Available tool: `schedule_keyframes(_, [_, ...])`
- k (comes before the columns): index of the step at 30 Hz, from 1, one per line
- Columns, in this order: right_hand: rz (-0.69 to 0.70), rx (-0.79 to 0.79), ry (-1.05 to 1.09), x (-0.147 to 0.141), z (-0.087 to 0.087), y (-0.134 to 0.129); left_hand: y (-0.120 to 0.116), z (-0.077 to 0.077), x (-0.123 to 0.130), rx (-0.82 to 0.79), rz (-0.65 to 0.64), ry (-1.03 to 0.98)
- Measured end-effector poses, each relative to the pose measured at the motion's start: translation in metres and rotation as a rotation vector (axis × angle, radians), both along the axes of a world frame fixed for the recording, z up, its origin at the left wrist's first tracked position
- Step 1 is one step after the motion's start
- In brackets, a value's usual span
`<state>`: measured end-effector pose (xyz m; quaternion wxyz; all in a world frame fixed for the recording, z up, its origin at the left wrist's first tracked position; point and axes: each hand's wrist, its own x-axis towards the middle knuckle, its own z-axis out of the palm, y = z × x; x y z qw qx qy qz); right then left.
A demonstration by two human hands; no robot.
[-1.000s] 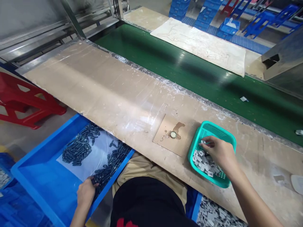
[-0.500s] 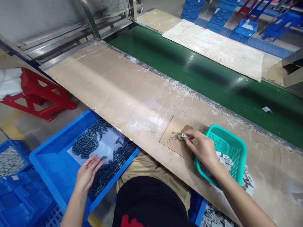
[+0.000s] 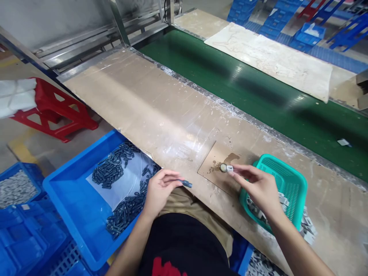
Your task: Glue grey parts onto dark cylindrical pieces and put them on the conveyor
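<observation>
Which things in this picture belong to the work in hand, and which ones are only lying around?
Seemingly in use:
dark part in the left hand
white piece in the right hand
round cap on cardboard
blue tray with dark parts
green basket with white pieces

Apparently just lying around:
red stool
pale sheet
small item on the green belt
stacked blue crates behind

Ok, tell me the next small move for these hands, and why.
Probably lift the light piece in the right hand off towards the dark part in the left hand: the light piece is at the small round cap, while the dark part is pinched with its free end pointing that way, the two apart.
</observation>
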<state>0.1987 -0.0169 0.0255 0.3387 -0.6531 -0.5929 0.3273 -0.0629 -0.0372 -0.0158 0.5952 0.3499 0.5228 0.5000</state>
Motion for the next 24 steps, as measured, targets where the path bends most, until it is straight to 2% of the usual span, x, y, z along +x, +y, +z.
schedule_keyframes(2, [-0.031, -0.052, 0.157, -0.009, 0.015, -0.010, 0.006, 0.016, 0.018, 0.165, -0.069, 0.077])
schedule_keyframes(5, [-0.008, -0.049, 0.235, -0.023, 0.031, -0.022, 0.013, 0.034, 0.034, 0.338, -0.145, 0.114])
schedule_keyframes(11, [0.084, -0.006, 0.219, -0.033, 0.033, -0.029, 0.017, 0.051, 0.044, 0.451, -0.216, 0.190])
schedule_keyframes(14, [0.102, -0.031, 0.246, -0.034, 0.031, -0.027, 0.016, 0.055, 0.051, 0.385, -0.138, 0.121])
schedule_keyframes(20, [0.063, -0.022, 0.286, -0.041, 0.033, -0.023, 0.020, 0.064, 0.064, 0.084, 0.018, -0.121])
schedule_keyframes(24, [-0.047, -0.002, 0.350, -0.046, 0.029, -0.023, 0.023, 0.068, 0.071, 0.041, 0.083, -0.213])
